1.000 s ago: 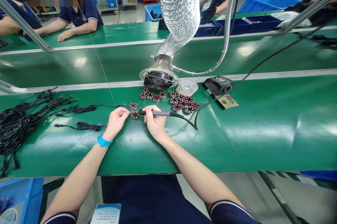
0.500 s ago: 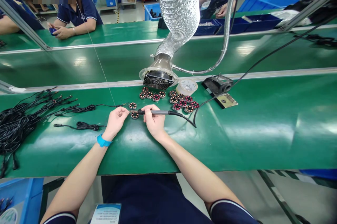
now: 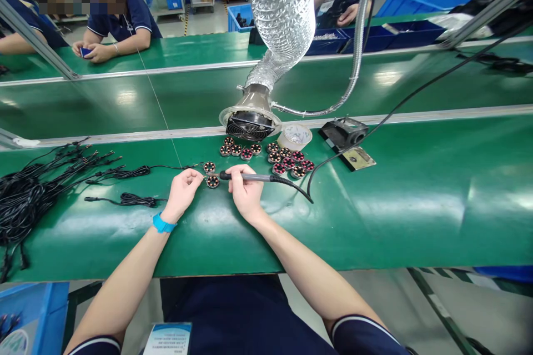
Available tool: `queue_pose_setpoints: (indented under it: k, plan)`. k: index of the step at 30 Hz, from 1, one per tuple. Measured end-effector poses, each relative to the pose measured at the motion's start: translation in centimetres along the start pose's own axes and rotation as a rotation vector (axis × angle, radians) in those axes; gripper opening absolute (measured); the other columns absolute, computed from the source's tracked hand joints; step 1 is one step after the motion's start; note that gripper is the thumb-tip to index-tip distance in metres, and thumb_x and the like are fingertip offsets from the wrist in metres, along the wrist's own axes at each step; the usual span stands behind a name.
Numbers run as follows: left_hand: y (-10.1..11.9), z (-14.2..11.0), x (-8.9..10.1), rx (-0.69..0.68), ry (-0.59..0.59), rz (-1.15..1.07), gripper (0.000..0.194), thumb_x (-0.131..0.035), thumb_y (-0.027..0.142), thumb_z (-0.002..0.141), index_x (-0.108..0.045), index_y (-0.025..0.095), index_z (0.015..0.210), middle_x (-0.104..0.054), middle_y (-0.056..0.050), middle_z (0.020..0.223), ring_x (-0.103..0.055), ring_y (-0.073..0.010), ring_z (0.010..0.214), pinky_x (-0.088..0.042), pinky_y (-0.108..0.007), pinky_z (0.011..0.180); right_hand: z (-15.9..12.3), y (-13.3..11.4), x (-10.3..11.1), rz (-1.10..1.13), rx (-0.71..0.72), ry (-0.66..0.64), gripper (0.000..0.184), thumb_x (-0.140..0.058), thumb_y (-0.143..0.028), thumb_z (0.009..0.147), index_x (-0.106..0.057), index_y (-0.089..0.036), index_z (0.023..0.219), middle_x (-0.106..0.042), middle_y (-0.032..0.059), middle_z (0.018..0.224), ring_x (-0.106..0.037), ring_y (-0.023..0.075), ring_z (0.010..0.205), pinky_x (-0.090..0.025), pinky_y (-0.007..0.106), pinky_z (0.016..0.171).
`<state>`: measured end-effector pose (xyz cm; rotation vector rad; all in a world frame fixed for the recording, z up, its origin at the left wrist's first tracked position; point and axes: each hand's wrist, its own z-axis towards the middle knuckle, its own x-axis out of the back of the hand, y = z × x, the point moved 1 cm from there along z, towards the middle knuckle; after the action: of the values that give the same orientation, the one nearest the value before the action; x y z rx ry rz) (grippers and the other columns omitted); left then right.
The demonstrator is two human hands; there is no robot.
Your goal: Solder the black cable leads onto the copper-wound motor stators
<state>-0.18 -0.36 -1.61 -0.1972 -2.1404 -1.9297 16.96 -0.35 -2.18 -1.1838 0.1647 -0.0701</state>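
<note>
My right hand (image 3: 245, 193) grips a soldering iron (image 3: 255, 177) like a pen, its tip pointing left between two small round motor stators with copper windings. The nearer stator (image 3: 212, 181) lies just below the tip. The farther stator (image 3: 209, 167) lies a little behind it, beside the end of another black cable. My left hand (image 3: 183, 191) is closed in a pinch at the left side of the nearer stator. A coiled black cable (image 3: 137, 200) runs in under this hand, and its end is hidden by the fingers.
More stators (image 3: 287, 160) stand in two groups behind, near a tape roll (image 3: 295, 137). A fume extractor (image 3: 251, 121) hangs above them. At right sits a soldering iron stand (image 3: 347, 141). A heap of black cables (image 3: 33, 199) covers the left. Across the bench a person (image 3: 120, 38) works.
The soldering iron and my right hand have shifted very slightly to the right. My left hand and the stators stay nearly where they were.
</note>
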Motion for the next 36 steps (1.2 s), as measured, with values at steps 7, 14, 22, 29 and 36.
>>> queue_pose_setpoints:
  k: [7,14,22,29,36]
  plan:
    - [-0.1,0.1,0.0,-0.012,0.002,0.02,0.025,-0.063,0.04,0.081,-0.061,0.016,0.077,-0.052,0.003,0.063,-0.036,-0.0083,0.052,-0.028,-0.024,0.053,0.0,0.0,0.0,-0.018,-0.012,0.003,0.029,-0.049,-0.042,0.096,-0.061,-0.019,0.082,-0.051,-0.0054,0.053,-0.048,0.0091,0.041,-0.038,0.022,0.043]
    - [0.0,0.0,0.0,-0.014,-0.006,0.019,0.025,-0.063,0.04,0.081,-0.061,0.016,0.077,-0.053,0.003,0.064,-0.037,-0.0085,0.052,-0.028,-0.023,0.053,-0.1,0.0,-0.2,-0.044,-0.009,-0.03,0.03,-0.047,-0.044,0.098,-0.062,-0.02,0.087,-0.052,-0.0051,0.055,-0.05,0.0099,0.044,-0.041,0.022,0.046]
    - [-0.2,0.1,0.0,-0.057,0.009,0.028,0.023,-0.064,0.037,0.08,-0.062,0.015,0.075,-0.059,0.001,0.067,-0.048,-0.0111,0.06,-0.034,-0.023,0.058,-0.2,-0.5,-0.7,-0.181,0.094,-0.146,0.021,-0.05,-0.034,0.099,-0.067,-0.022,0.104,-0.068,0.0015,0.08,-0.065,0.0132,0.067,-0.054,0.026,0.065]
    - [-0.5,0.1,0.2,-0.077,-0.024,0.028,0.02,-0.062,0.035,0.081,-0.063,0.016,0.077,-0.063,-0.001,0.072,-0.054,-0.0129,0.065,-0.038,-0.024,0.063,0.1,0.1,-1.3,-0.239,0.257,-0.234,0.023,-0.051,-0.023,0.098,-0.064,-0.024,0.117,-0.067,0.0046,0.101,-0.066,0.0155,0.09,-0.055,0.031,0.087]
    - [0.2,-0.6,0.4,-0.12,-0.079,0.106,0.019,-0.061,0.034,0.082,-0.063,0.016,0.078,-0.064,-0.001,0.072,-0.057,-0.0147,0.067,-0.041,-0.025,0.064,-0.3,1.2,-1.8,-0.25,0.283,-0.351,0.039,-0.05,-0.013,0.095,-0.054,-0.027,0.131,-0.059,0.0058,0.111,-0.065,0.0149,0.098,-0.053,0.032,0.094]
